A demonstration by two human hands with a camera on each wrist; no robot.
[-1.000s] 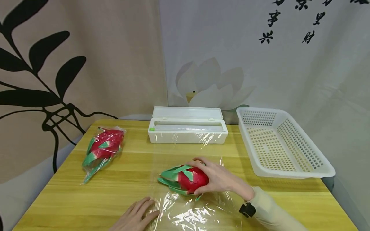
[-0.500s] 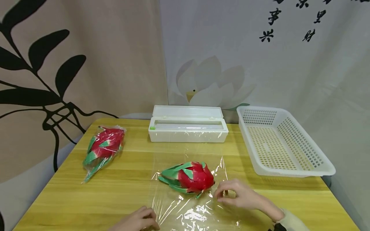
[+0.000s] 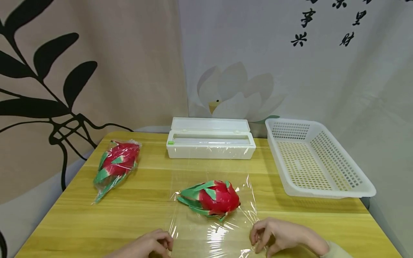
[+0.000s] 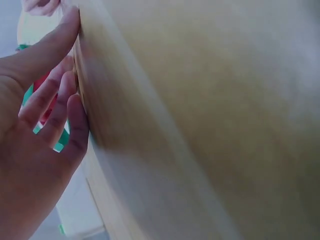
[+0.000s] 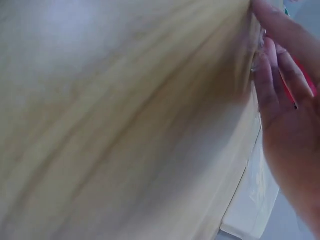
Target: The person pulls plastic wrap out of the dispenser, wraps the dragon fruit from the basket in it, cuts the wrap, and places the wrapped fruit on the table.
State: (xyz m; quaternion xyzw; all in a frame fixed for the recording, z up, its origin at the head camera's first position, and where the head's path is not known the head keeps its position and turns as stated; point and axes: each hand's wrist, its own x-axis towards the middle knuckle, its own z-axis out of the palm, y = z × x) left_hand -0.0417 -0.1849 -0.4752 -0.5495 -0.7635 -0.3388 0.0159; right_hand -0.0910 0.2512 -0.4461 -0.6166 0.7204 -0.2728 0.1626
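A red dragon fruit (image 3: 219,197) with green scales lies on a transparent sheet of cling film (image 3: 200,233), which runs from the dispenser box (image 3: 211,152) toward the table's front. My left hand (image 3: 148,244) pinches the film's left edge near the front, fingers bent downward. At the opposite edge, my right hand (image 3: 280,234) pinches the film between thumb and fingers. Both hands are low against the table, apart from the fruit. In the wrist views, the left hand (image 4: 45,125) and right hand (image 5: 290,110) have their fingertips down at the tabletop; the thin film is hard to make out there.
Another dragon fruit (image 3: 119,161), wrapped in film, lies at the table's left. The dispenser box has its lid up and a roll inside. A white perforated basket (image 3: 342,154) stands at the back right. A printed curtain (image 3: 138,64) hangs behind the table (image 3: 80,222).
My right hand has let go of the dragon fruit and moved right and toward me to the film's edge. My left hand's fingers, earlier spread flat, are now bent at the film's left edge.
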